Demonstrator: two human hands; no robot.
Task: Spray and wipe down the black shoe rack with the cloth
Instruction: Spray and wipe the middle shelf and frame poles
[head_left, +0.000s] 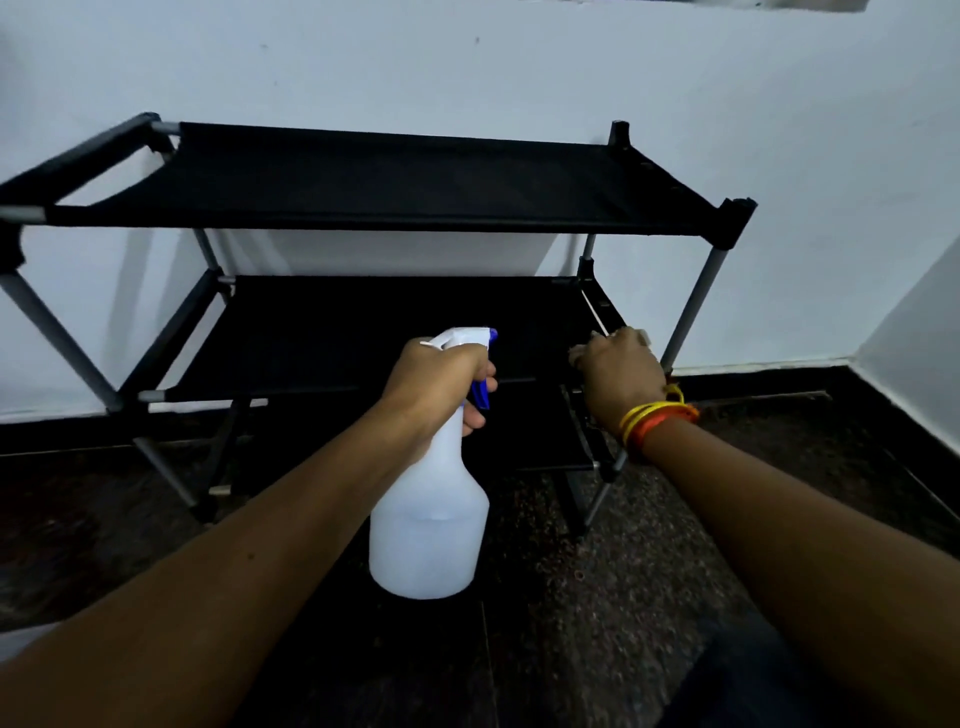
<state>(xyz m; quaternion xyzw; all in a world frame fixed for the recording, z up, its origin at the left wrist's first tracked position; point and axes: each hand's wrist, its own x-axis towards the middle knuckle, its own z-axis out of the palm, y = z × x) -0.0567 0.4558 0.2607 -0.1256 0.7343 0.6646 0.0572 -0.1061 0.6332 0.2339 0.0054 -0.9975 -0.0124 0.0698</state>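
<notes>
The black shoe rack (395, 182) stands against the white wall, with fabric shelves on grey tubes. My left hand (441, 379) grips the neck of a translucent white spray bottle (428, 530), a finger on its blue trigger. The nozzle points at the middle shelf (363, 332). My right hand (618, 374), with yellow and orange bands at the wrist, rests curled at the right end of the middle shelf. Pale bits that look like the cloth (575, 356) poke out at its fingers. The rest of the cloth is hidden under the hand.
The floor (649, 571) is dark speckled stone with a black skirting band along the wall (779, 130). A second wall (919, 364) closes in at the far right. A lower shelf (535, 431) sits under my right hand.
</notes>
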